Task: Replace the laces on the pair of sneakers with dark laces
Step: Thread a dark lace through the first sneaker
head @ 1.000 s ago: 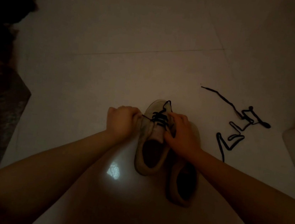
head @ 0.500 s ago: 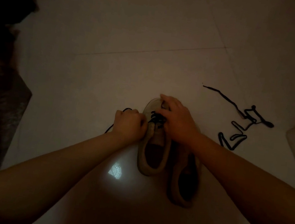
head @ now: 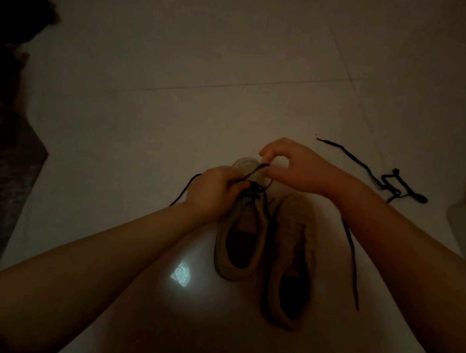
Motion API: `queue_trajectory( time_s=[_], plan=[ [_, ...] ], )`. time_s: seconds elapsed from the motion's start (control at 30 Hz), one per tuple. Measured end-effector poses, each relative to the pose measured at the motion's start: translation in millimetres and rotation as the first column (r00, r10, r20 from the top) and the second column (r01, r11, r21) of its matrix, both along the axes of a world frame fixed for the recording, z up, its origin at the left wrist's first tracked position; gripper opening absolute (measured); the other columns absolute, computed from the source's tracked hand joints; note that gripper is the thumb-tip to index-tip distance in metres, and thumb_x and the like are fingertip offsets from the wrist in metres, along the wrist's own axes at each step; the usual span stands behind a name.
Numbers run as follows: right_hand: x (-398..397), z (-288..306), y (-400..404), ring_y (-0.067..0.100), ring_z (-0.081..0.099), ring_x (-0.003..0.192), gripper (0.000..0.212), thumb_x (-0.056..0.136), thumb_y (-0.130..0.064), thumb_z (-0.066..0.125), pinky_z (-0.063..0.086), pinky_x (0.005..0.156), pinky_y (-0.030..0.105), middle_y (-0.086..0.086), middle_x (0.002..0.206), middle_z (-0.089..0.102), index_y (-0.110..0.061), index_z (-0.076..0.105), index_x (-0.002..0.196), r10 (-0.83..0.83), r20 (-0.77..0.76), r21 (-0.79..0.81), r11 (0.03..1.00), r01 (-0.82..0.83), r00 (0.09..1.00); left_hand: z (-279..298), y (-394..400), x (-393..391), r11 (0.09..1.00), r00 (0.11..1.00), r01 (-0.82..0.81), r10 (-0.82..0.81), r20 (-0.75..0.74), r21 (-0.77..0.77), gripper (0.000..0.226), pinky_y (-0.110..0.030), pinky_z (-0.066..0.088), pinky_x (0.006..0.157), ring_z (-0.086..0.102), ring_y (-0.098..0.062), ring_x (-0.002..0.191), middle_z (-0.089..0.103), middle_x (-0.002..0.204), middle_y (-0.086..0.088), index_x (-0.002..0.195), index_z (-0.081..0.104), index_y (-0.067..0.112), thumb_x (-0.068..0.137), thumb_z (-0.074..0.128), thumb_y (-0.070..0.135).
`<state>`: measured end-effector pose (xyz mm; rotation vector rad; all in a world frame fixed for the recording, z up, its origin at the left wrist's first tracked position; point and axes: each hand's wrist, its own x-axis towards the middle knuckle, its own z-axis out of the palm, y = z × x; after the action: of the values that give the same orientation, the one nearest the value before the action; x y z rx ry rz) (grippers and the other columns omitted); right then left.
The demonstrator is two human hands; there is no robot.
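A spare dark lace (head: 392, 184) lies on the floor (head: 211, 56) right of two sneakers (head: 289, 256); both hands' grips, left hand (head: 212, 194) and right hand (head: 294, 166), pinch the threaded lace (head: 256, 171).

The floor (head: 211, 56) is smooth, shiny tile; a bright spot of light bounces off it. Both sneakers (head: 291, 242) look like soft, dull cloth. The dark lace (head: 352, 249) looks like flat woven string.
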<state>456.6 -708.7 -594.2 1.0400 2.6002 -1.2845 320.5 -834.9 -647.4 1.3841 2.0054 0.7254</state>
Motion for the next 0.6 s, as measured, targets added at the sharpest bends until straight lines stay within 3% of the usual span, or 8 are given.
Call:
queue_trajectory(
  time_s=[0.1, 0.2, 0.27, 0.33, 0.4, 0.47, 0.5, 0.6],
  plan=[
    [5.8, 11.4, 2.0, 0.011, 0.063, 0.092, 0.013, 0.090, -0.024, 0.060, 0.046, 0.083, 0.020, 0.002, 0.094, 0.069, -0.012, 0.065, 0.089, -0.083, -0.016, -0.207, 0.975, 0.078, 0.996, -14.7, -4.7, -25.8, 0.952, 0.967, -0.255, 0.256, -0.017, -0.168, 0.022, -0.025, 0.040, 0.067, 0.063, -0.024, 0.088, 0.068, 0.089, -0.007, 0.093, 0.070, 0.014, 0.092, 0.055, 0.031],
    [3.5, 13.6, -2.8, 0.017, 0.060, 0.069, 0.030, 0.095, -0.034, 0.049, 0.049, 0.070, 0.028, 0.002, 0.072, 0.063, -0.014, 0.056, 0.075, -0.190, -0.084, -0.283, 0.946, 0.159, 0.978, -22.1, -9.4, -34.3, 0.919, 0.964, -0.265, 0.260, -0.056, -0.292, 0.019, -0.026, 0.042, 0.072, 0.062, -0.025, 0.095, 0.067, 0.098, -0.009, 0.099, 0.067, 0.014, 0.089, 0.058, 0.028],
    [-5.3, 16.4, -8.6, 0.012, 0.048, 0.055, 0.033, 0.098, -0.034, 0.044, 0.045, 0.060, 0.028, 0.000, 0.063, 0.052, -0.015, 0.053, 0.073, -0.235, -0.107, -0.330, 0.925, 0.189, 0.966, -13.3, -8.5, -27.0, 0.963, 0.964, -0.241, 0.222, -0.147, -0.122, 0.029, -0.027, 0.042, 0.072, 0.060, -0.023, 0.096, 0.063, 0.103, -0.006, 0.112, 0.061, 0.017, 0.087, 0.058, 0.031],
    [-17.2, 23.3, -14.5, 0.007, 0.041, 0.049, 0.031, 0.099, -0.031, 0.041, 0.039, 0.051, 0.020, -0.003, 0.061, 0.047, -0.016, 0.055, 0.076, -0.207, -0.094, -0.342, 0.926, 0.163, 0.974, 1.8, -3.2, -16.9, 0.986, 0.977, -0.061, 0.091, -0.193, 0.156, 0.050, -0.032, 0.044, 0.079, 0.056, -0.022, 0.097, 0.060, 0.107, -0.005, 0.126, 0.052, 0.017, 0.082, 0.057, 0.042],
    [-28.0, 31.0, -18.2, 0.001, 0.043, 0.047, 0.031, 0.100, -0.030, 0.041, 0.038, 0.049, 0.015, -0.005, 0.061, 0.048, -0.018, 0.057, 0.076, -0.145, -0.067, -0.316, 0.941, 0.117, 0.987, 16.0, 5.8, -11.7, 0.953, 0.990, 0.093, -0.059, -0.125, 0.288, 0.054, -0.039, 0.047, 0.080, 0.058, -0.023, 0.093, 0.063, 0.103, -0.006, 0.129, 0.047, 0.015, 0.083, 0.051, 0.043],
    [-32.7, 38.1, -16.8, -0.001, 0.045, 0.050, 0.031, 0.099, -0.031, 0.043, 0.037, 0.050, 0.013, -0.007, 0.063, 0.052, -0.018, 0.059, 0.077, -0.104, -0.035, -0.263, 0.960, 0.091, 0.994, 23.7, 9.5, -10.8, 0.939, 0.988, 0.151, -0.132, -0.081, 0.308, 0.044, -0.040, 0.050, 0.066, 0.064, -0.027, 0.075, 0.068, 0.086, -0.009, 0.123, 0.049, 0.011, 0.089, 0.042, 0.039],
    [-32.1, 41.1, -14.4, 0.001, 0.046, 0.052, 0.029, 0.098, -0.032, 0.045, 0.037, 0.050, 0.013, -0.007, 0.064, 0.053, -0.018, 0.061, 0.079, -0.085, -0.011, -0.225, 0.971, 0.080, 0.996, 22.3, 10.0, -14.4, 0.933, 0.982, 0.172, -0.137, -0.129, 0.316, 0.044, -0.039, 0.049, 0.062, 0.064, -0.030, 0.068, 0.069, 0.078, -0.011, 0.117, 0.054, 0.008, 0.091, 0.036, 0.039],
    [-21.2, 42.0, -8.8, 0.006, 0.046, 0.057, 0.022, 0.096, -0.029, 0.049, 0.039, 0.052, 0.016, -0.005, 0.067, 0.053, -0.018, 0.064, 0.085, -0.069, 0.042, -0.198, 0.977, 0.076, 0.997, 8.1, 3.7, -35.7, 0.957, 0.954, 0.118, -0.037, -0.297, 0.263, 0.050, -0.036, 0.049, 0.063, 0.064, -0.035, 0.069, 0.070, 0.078, -0.014, 0.108, 0.063, 0.009, 0.092, 0.027, 0.039]
  ],
)
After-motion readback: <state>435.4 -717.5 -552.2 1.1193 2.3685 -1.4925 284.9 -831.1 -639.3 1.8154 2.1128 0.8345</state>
